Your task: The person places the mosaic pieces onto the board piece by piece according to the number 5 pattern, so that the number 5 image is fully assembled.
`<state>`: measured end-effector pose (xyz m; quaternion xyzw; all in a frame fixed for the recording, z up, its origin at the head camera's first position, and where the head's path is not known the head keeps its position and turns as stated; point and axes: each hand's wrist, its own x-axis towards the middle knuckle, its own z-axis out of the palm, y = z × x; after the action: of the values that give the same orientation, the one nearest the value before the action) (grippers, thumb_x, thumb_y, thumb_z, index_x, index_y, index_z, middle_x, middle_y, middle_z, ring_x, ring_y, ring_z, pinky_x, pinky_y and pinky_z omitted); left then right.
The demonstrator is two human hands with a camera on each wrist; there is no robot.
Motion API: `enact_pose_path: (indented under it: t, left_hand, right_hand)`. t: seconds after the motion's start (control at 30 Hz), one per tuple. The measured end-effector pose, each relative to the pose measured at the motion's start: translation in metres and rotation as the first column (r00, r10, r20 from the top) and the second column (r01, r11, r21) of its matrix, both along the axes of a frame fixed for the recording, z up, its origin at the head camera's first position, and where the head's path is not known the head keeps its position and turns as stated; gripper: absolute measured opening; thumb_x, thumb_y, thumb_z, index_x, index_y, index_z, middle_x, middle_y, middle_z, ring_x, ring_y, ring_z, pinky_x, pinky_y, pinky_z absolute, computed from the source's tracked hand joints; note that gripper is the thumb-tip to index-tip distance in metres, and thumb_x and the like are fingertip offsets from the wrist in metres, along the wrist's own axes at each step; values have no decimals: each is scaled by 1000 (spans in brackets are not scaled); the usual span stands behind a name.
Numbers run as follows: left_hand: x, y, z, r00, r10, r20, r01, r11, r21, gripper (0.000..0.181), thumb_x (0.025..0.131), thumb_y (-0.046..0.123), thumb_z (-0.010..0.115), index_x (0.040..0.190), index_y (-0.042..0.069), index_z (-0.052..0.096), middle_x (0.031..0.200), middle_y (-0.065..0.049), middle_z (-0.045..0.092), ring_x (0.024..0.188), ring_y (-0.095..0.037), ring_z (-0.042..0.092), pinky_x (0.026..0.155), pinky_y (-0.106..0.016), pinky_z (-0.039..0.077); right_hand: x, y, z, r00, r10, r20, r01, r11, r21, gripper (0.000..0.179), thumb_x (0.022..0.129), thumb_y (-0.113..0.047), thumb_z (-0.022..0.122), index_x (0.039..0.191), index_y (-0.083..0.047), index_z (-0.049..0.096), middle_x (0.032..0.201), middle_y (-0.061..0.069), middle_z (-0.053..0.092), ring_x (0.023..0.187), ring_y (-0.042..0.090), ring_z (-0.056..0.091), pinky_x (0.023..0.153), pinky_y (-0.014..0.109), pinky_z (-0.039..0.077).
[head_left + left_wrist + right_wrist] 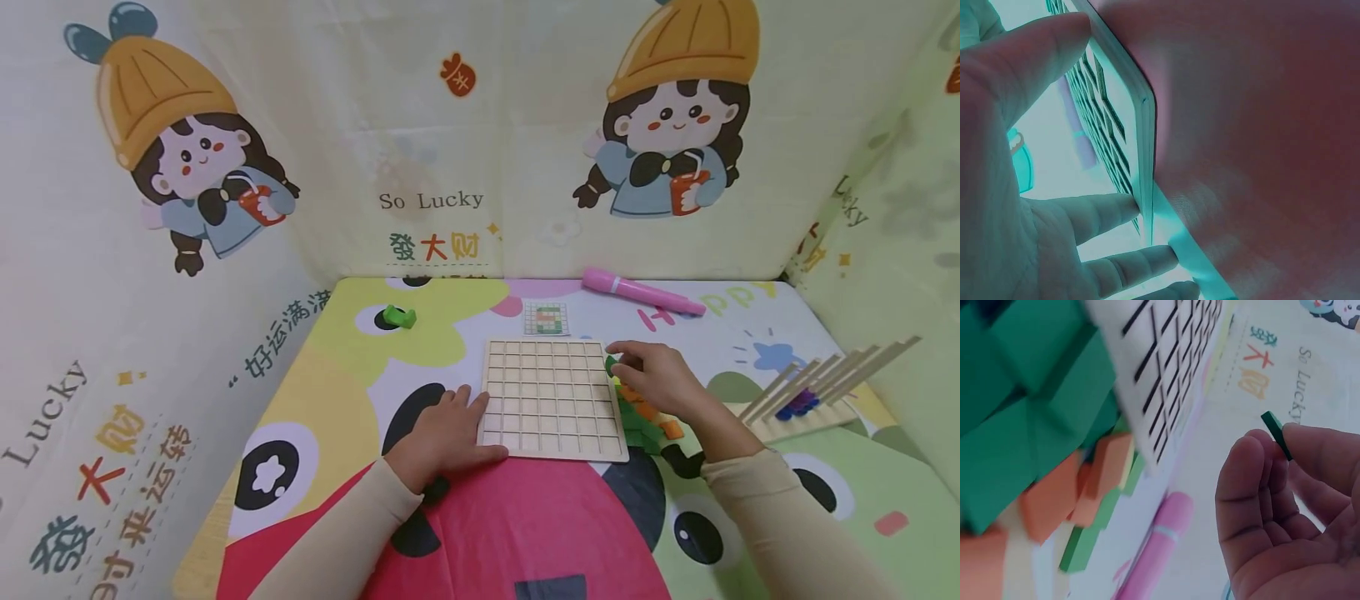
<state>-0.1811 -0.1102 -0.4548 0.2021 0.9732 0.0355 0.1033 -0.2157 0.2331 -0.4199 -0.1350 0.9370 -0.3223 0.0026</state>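
Grid board: the pale wooden board (551,400) lies flat near the middle of the table (757,325), its squares bare.
Left hand: the left hand (442,437) rests at the board's near left corner, fingers spread apart; the thumb lies on the near edge and the index fingertip touches the left edge.
Right hand: the right hand (660,379) is above the board's right edge, toward its far right corner, thumb and fingers together in a pinch on a small green tile (1277,434).
Tile heap: green and orange pieces (641,421) lie in a heap along the board's right edge, partly hidden by the right hand.
Pattern card: a small card (547,318) with a coloured grid lies just beyond the board's far edge.
Far edge of table: a pink marker (642,292) lies slantwise near it, right of the card.
Far left corner: a green block (399,317) sits near it.
Right edge: a wooden rack (813,422) with slanting sticks stands near it, purple and blue pieces (797,406) among the sticks.
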Motion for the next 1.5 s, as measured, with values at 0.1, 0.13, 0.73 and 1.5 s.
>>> enact_pose_path:
  t: [0.1, 0.13, 0.73, 1.5]
  left_hand:
    - [0, 0, 1, 1000, 2, 0, -2, 1000, -5, 98, 81, 71, 70, 158, 15, 44, 150, -15, 48, 130, -33, 51, 90, -45, 59]
    - [0, 0, 1, 1000, 2, -1, -2, 1000, -8, 98, 81, 71, 70, 158, 15, 44, 150, -15, 48, 130, -33, 51, 90, -45, 59]
    - [-3, 2, 1, 1000, 21, 8, -21, 999, -36, 98, 81, 72, 70, 157, 15, 45, 148, -14, 49, 129, -32, 52, 89, -45, 60]
    - [-1, 5, -1, 999, 37, 0, -37, 998, -51, 99, 81, 75, 67, 158, 16, 44, 153, -14, 47, 133, -32, 50, 90, -45, 59]
  right_hand:
    - [-6, -7, 0, 999, 36, 10, -36, 999, -23, 33, 103, -12, 62, 135, -7, 66, 88, 11, 71, 69, 17, 58, 65, 34, 49]
    - [-8, -10, 0, 999, 42, 18, -42, 999, -35, 32, 103, -12, 61, 134, -8, 67, 87, 12, 71, 68, 18, 59, 63, 33, 48]
    - [-52, -71, -7, 990, 84, 116, -73, 993, -93, 18, 101, -14, 65, 115, -4, 70, 91, 11, 74, 73, 24, 65, 65, 31, 48]
    - [-91, -116, -27, 982, 84, 171, -105, 987, 123, 7, 96, -11, 71, 95, -8, 77, 90, 3, 75, 87, 21, 61, 84, 38, 51]
